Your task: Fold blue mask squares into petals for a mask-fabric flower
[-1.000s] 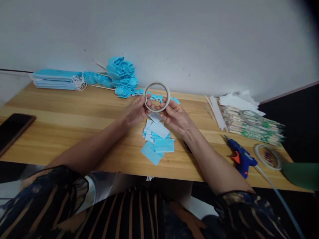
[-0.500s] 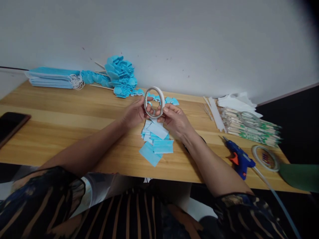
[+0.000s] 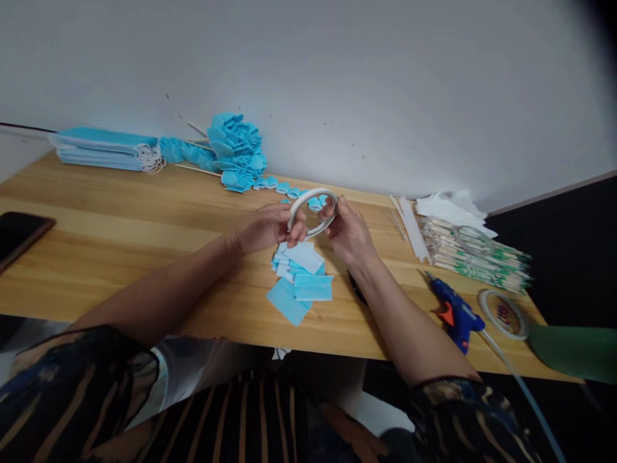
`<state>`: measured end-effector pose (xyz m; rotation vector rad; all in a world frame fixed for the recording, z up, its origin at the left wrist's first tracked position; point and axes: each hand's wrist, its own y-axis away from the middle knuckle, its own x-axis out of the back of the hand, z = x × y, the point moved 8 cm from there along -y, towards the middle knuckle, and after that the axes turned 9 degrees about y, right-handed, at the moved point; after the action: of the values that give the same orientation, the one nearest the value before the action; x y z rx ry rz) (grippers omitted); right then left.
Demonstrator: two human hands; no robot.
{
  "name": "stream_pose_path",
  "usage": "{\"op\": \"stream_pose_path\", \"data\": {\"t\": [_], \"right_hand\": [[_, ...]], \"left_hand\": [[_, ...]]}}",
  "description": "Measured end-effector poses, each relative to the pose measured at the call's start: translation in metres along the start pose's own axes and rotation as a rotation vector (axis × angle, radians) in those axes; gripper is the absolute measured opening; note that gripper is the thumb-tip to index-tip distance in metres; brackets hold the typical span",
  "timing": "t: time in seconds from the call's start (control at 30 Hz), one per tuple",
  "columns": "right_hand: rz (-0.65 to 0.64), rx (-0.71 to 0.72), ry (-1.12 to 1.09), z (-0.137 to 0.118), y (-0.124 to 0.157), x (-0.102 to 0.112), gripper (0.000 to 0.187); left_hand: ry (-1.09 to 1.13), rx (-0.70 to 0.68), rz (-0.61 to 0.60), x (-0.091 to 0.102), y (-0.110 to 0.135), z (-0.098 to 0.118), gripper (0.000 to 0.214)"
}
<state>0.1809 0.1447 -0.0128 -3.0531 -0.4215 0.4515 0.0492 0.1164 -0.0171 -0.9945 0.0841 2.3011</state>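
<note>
Roll of tape, white, narrow, ring-shaped [image 3: 299, 200], one: held in the air over the middle of the light-brown wooden bench [image 3: 168, 212], between its far and near edges, clear of the surface.
Left hand [image 3: 267, 226]: fingers and thumb closed on the roll's left rim.
Right hand [image 3: 354, 235]: thumb and fingers pinching the upper right rim.
Beneath, toward the near edge: loose pile of blue and white rectangular fabric pieces [image 3: 311, 287]. Behind, along the far edge: row of small folded blue fabric pieces [image 3: 282, 188].
Risks, as judged: the grip is by the rim only, so a slackened finger could let the roll slip; falling edge-on, it might run to the near edge or scatter the pile. A lowered wrist could also brush the pieces. Tape end not discernible; picking at the wrong layer could tear it.
Orientation: roll tilted, neither flat nor upright; being round, no true long axis, though its outline stretches from lower left to upper right. Exact facing of the hole uncertain
</note>
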Motion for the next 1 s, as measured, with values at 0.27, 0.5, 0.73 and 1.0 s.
{"op": "stream_pose_path", "data": {"t": [0.27,0.5,0.73,1.0], "right_hand": [[0.084,0.281,0.245,-0.022,0.003,0.012,0.045],[0.081,0.412,0.601,-0.035,0.013,0.004,0.042],[0.019,0.275,0.274,-0.019,0.007,0.001,0.041],[-0.05,0.172,0.158,-0.01,0.005,-0.005,0.044]], "left_hand": [[-0.082,0.034,-0.015,-0.004,-0.001,-0.001,0.037],[-0.172,0.114,0.017,0.007,0.001,-0.007,0.036],[-0.116,0.016,0.038,0.003,0.0,0.003,0.033],[-0.15,0.025,0.018,-0.001,0.0,0.005,0.038]]}}
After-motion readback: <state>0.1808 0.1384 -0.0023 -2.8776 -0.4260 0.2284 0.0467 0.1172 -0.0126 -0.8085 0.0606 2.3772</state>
